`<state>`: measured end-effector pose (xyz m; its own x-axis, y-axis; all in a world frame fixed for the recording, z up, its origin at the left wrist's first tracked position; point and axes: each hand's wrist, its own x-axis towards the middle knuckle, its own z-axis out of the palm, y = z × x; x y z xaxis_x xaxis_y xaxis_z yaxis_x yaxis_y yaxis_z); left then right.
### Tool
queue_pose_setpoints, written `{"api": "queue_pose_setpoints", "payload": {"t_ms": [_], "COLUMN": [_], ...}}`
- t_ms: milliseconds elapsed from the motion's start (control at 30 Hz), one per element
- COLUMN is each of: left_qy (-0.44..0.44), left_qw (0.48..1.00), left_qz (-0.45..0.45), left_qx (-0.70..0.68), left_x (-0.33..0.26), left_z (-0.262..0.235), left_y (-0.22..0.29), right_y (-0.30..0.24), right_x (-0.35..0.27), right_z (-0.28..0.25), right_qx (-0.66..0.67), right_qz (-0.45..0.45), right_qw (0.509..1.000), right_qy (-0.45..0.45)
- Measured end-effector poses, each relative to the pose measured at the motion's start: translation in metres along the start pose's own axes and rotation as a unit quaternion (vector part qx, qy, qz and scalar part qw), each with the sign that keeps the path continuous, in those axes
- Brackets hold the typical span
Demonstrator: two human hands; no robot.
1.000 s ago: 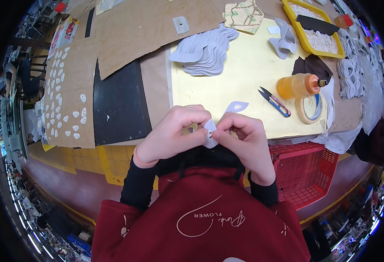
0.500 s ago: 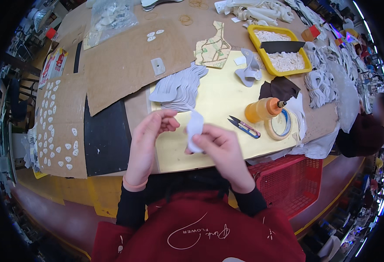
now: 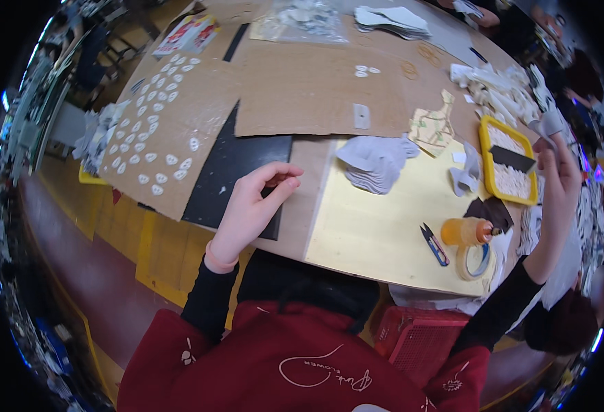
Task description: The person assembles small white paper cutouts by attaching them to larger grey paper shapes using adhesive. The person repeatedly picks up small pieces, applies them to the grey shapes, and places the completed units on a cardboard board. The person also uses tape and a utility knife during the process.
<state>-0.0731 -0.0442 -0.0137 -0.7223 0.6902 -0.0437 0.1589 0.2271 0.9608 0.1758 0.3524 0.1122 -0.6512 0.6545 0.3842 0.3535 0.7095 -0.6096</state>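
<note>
My right hand is raised at the far right, beside the yellow tray, with its fingers closed on a curved light-grey fabric piece. My left hand hovers over the black sheet near the table's front, fingers loosely bent and nothing visible in them. Right of it, a fanned stack of light-grey fabric pieces lies partly on the pale yellow sheet. Another curled grey piece rests closer to the tray.
At the right lie thread snips, an orange bottle, a tape roll and dark cloth. Small white pieces dot the left cardboard. A red plastic basket stands below the table's edge.
My right hand has swung from the middle far out to the right, carrying the grey fabric piece. The whole view has turned, and my left hand stays near the table's front.
</note>
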Motion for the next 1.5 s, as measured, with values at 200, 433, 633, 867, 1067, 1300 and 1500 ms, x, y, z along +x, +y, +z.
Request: {"api": "queue_pose_setpoints", "payload": {"t_ms": [200, 433, 633, 867, 1067, 1300, 1500], "left_qy": [0.044, 0.071, -0.007, -0.048, 0.003, 0.076, -0.043], "left_qw": [0.988, 0.981, 0.925, 0.909, 0.904, 0.877, 0.838], "left_qz": [0.056, 0.061, 0.281, 0.31, 0.3, 0.366, 0.449], "left_qx": [0.139, 0.173, 0.255, 0.274, 0.305, 0.302, 0.307], "left_x": [-0.003, 0.0, 0.038, 0.079, 0.077, 0.076, 0.025], "left_z": [-0.031, -0.022, 0.058, 0.067, 0.077, 0.079, 0.076], "left_y": [-0.001, -0.006, -0.009, -0.014, -0.007, 0.006, 0.01], "right_y": [0.06, 0.006, -0.067, -0.065, -0.059, -0.062, -0.061], "right_x": [-0.015, -0.053, -0.11, -0.164, -0.192, -0.196, -0.198], "right_z": [0.051, 0.023, 0.051, 0.123, 0.143, 0.147, 0.134], "right_qx": [-0.167, 0.026, 0.005, 0.129, 0.186, 0.206, 0.196], "right_qz": [0.023, 0.052, -0.078, -0.058, -0.031, -0.02, 0.001], "right_qw": [0.938, 0.994, 0.968, 0.947, 0.939, 0.941, 0.95], "right_qy": [-0.302, -0.097, -0.238, -0.287, -0.286, -0.269, -0.242]}}
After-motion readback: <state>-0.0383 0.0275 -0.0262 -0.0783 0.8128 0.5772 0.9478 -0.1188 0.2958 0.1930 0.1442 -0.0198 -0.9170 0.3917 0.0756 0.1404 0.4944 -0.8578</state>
